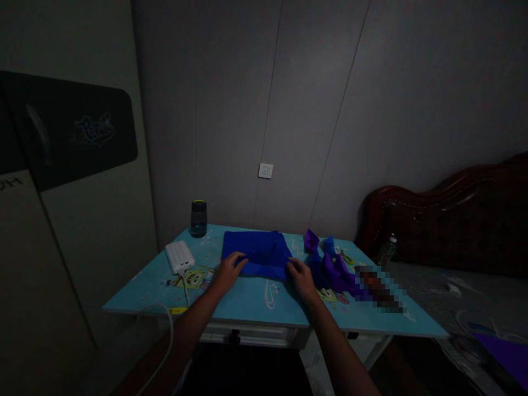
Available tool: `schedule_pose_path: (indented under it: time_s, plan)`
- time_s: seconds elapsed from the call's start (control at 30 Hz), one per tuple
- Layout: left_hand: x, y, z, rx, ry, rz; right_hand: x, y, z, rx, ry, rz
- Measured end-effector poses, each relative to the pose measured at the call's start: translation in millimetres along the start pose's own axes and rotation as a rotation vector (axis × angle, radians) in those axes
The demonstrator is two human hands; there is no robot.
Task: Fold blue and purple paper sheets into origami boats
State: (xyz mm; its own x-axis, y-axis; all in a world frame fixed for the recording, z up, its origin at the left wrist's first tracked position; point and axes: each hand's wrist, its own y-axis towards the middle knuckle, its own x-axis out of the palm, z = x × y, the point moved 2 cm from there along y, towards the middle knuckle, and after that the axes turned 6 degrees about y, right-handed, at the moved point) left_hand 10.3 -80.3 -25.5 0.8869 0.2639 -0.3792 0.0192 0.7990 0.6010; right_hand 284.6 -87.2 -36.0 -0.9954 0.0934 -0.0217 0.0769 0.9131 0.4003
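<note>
A dark blue sheet (258, 248), partly folded, lies flat on the light blue cartoon-printed table (251, 300). My left hand (230, 269) rests on the sheet's near left corner with fingers stretched out and pressing down. At the near right corner my right hand (300, 276) lies with its fingers flat on the sheet's edge. Neither hand grips anything. Folded purple and blue paper pieces (330, 267) sit just right of my right hand.
A white power bank (180, 256) with a cable lies at the table's left. A dark jar (198, 218) stands at the back left corner. A plastic bottle (385, 250) and a wooden headboard (445, 214) are on the right. A wall socket (265, 170) is behind.
</note>
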Motion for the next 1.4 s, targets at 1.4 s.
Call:
schedule_pose_path:
  time_s: [1.4]
  plan:
    - [-4.3, -12.5, 25.6, 0.081, -0.038, -0.149, 3.7, 0.3, -5.0, 0.1, 0.476, 0.034]
